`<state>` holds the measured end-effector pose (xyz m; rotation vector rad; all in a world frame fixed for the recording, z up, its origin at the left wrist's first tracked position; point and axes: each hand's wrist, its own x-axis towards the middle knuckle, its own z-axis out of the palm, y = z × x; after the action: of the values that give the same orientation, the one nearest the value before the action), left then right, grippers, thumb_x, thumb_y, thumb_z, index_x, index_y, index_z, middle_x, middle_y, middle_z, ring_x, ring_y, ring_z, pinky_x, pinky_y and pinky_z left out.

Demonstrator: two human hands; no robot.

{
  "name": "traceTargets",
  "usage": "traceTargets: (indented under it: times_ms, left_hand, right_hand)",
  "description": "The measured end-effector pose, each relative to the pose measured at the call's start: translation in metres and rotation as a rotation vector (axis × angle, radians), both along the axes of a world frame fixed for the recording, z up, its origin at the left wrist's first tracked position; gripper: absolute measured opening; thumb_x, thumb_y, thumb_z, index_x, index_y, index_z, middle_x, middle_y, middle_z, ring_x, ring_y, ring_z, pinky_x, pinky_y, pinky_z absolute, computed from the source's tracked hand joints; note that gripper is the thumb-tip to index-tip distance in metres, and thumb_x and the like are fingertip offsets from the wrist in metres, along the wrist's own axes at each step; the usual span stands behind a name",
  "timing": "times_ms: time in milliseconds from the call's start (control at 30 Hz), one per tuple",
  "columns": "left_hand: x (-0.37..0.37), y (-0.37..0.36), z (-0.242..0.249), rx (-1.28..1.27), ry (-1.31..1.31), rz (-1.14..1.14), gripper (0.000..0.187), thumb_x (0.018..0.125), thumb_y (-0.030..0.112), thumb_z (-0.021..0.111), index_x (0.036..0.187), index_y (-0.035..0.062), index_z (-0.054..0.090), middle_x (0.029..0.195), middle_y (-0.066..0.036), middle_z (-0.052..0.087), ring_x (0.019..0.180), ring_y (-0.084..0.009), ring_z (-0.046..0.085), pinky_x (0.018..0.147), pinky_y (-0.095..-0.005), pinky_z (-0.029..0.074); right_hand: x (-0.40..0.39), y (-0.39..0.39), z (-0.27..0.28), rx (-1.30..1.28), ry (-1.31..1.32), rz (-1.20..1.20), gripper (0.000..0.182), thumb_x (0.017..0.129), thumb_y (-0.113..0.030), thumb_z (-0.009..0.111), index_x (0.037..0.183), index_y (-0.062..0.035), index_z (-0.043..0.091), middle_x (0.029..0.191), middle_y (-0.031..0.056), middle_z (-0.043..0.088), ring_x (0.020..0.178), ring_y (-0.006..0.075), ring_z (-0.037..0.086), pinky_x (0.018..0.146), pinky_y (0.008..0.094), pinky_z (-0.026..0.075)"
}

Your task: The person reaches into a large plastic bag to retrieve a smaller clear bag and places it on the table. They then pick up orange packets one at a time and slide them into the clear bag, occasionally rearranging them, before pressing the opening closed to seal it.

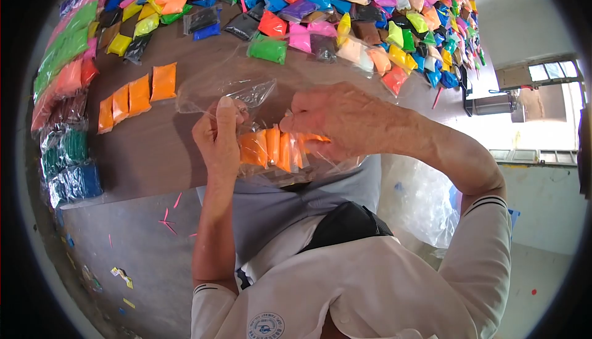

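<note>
Between my hands, near the table's front edge, lies a clear plastic bag (253, 92) with several orange packets (271, 146) standing side by side in it. My left hand (221, 130) is closed on the bag's film, thumb pointing up, at the left of the packets. My right hand (327, 120) bends over the right end of the packets, its fingers curled round the bag and the orange packets there. To the left, several loose orange packets (139, 95) lie in a slanting row on the brown table (166, 154).
A large heap of coloured packets (296, 11) covers the far side of the table. Bagged stacks of green (65, 52), red and blue packets (77, 181) line the left edge. Clear plastic bags (419, 206) hang or lie below the table at the right.
</note>
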<state>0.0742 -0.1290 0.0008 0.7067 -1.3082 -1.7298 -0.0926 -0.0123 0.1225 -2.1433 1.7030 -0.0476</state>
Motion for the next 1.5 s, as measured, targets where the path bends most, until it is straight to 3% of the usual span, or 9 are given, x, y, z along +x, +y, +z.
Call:
traceTargets:
  times_ms: [267,433,633,767,933,1033,1233,1333,1500]
  left_hand:
    - [0.000,0.002,0.003,0.012,-0.063,-0.002,0.034,0.098,0.021,0.053,0.074,-0.0016,0.058,0.081,-0.008,0.063,0.071,-0.0138,0.058,0.068,-0.0274,0.046]
    - [-0.001,-0.001,-0.003,-0.051,0.003,-0.005,0.036,0.098,0.026,0.056,0.076,-0.0033,0.062,0.080,-0.005,0.064,0.069,-0.0078,0.054,0.063,-0.0232,0.043]
    - [-0.002,-0.001,-0.002,-0.060,0.032,-0.007,0.037,0.098,0.026,0.056,0.077,-0.0036,0.062,0.080,-0.006,0.064,0.069,-0.0082,0.055,0.064,-0.0233,0.044]
    - [-0.002,0.003,0.007,-0.009,-0.080,0.032,0.037,0.098,0.022,0.053,0.069,-0.0001,0.054,0.080,-0.010,0.063,0.072,-0.0154,0.059,0.070,-0.0293,0.047]
    - [-0.002,0.003,0.009,-0.013,-0.116,0.029,0.038,0.099,0.024,0.053,0.069,0.0004,0.054,0.079,-0.009,0.063,0.072,-0.0147,0.058,0.070,-0.0282,0.046]
    - [0.000,0.001,0.006,-0.015,-0.105,0.011,0.038,0.099,0.024,0.052,0.069,0.0006,0.053,0.079,-0.009,0.062,0.072,-0.0146,0.058,0.070,-0.0280,0.046]
    - [-0.001,0.001,0.006,-0.068,-0.083,0.005,0.037,0.099,0.023,0.052,0.069,0.0007,0.052,0.079,-0.010,0.062,0.072,-0.0149,0.057,0.071,-0.0286,0.046]
    - [-0.001,0.001,0.005,-0.054,-0.071,0.001,0.037,0.099,0.023,0.052,0.069,0.0009,0.052,0.080,-0.010,0.062,0.073,-0.0148,0.058,0.071,-0.0286,0.045]
    - [0.000,0.000,0.001,-0.051,-0.050,0.016,0.035,0.097,0.026,0.057,0.082,-0.0042,0.065,0.080,-0.005,0.065,0.071,-0.0085,0.057,0.067,-0.0230,0.046]
  right_hand:
    - [-0.003,-0.004,-0.001,-0.070,-0.092,0.036,0.052,0.067,-0.026,0.078,0.111,-0.0064,0.059,0.109,0.0096,0.054,0.104,0.0284,0.051,0.089,0.0389,0.045]
    - [-0.003,-0.010,-0.004,0.009,-0.020,0.083,0.056,0.063,-0.036,0.078,0.106,-0.0050,0.062,0.105,0.0090,0.055,0.108,0.0276,0.050,0.094,0.0385,0.043]
    - [-0.003,-0.001,-0.021,-0.238,0.069,0.076,0.048,0.071,-0.040,0.072,0.104,-0.0060,0.062,0.110,0.0100,0.058,0.106,0.0280,0.053,0.091,0.0393,0.044]
    - [-0.010,0.001,-0.021,-0.055,-0.050,-0.044,0.044,0.080,-0.041,0.066,0.103,-0.0044,0.061,0.102,0.0124,0.061,0.103,0.0291,0.055,0.088,0.0416,0.045]
    - [-0.015,-0.007,0.002,0.258,-0.062,-0.147,0.053,0.088,-0.043,0.061,0.120,-0.0012,0.054,0.107,0.0138,0.061,0.100,0.0310,0.055,0.087,0.0411,0.046]
    - [-0.019,-0.007,-0.005,0.254,-0.088,-0.105,0.050,0.091,-0.046,0.056,0.119,-0.0044,0.057,0.098,0.0127,0.063,0.097,0.0312,0.056,0.085,0.0418,0.046]
    - [-0.032,-0.018,-0.013,0.328,-0.216,-0.075,0.045,0.093,-0.044,0.050,0.097,-0.0014,0.064,0.096,0.0139,0.065,0.096,0.0334,0.057,0.084,0.0424,0.046]
    - [-0.027,-0.030,-0.005,0.535,-0.116,-0.046,0.047,0.093,-0.044,0.049,0.103,-0.0011,0.065,0.101,0.0151,0.065,0.101,0.0334,0.057,0.088,0.0409,0.046]
    - [-0.027,-0.029,-0.020,0.531,-0.207,-0.032,0.046,0.090,-0.039,0.055,0.115,-0.0014,0.062,0.107,0.0151,0.063,0.104,0.0331,0.056,0.091,0.0414,0.044]
